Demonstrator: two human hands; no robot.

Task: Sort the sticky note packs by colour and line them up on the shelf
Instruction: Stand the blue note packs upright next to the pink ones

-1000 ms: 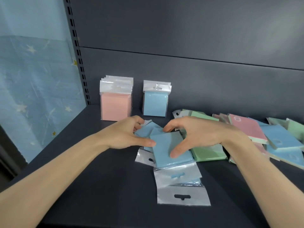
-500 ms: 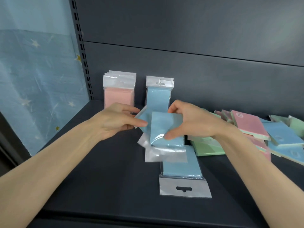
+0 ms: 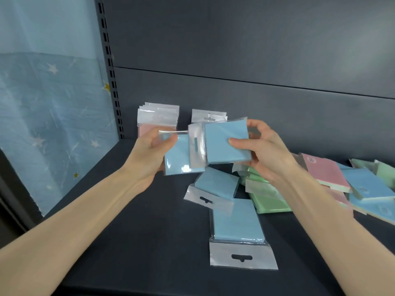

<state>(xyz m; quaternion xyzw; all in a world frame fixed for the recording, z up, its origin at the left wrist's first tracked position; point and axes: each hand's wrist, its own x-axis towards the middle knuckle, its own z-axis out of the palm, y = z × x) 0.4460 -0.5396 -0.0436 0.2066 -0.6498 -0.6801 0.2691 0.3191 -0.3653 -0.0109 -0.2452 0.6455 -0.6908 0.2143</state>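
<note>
Blue packs (image 3: 227, 144) are being pinched in curled fingers by left hand (image 3: 147, 152) and right hand (image 3: 265, 154), the right one's tab sideways, upright blue row (image 3: 208, 116) just behind.

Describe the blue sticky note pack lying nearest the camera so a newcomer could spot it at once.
On the dark grey shelf, look left of the jumbled pile of green, pink and blue packs. The nearest blue pack lies flat closest to the shelf's front edge. Unlike the angled blue pack just behind it, its silver hang tab points straight toward the camera.
</note>
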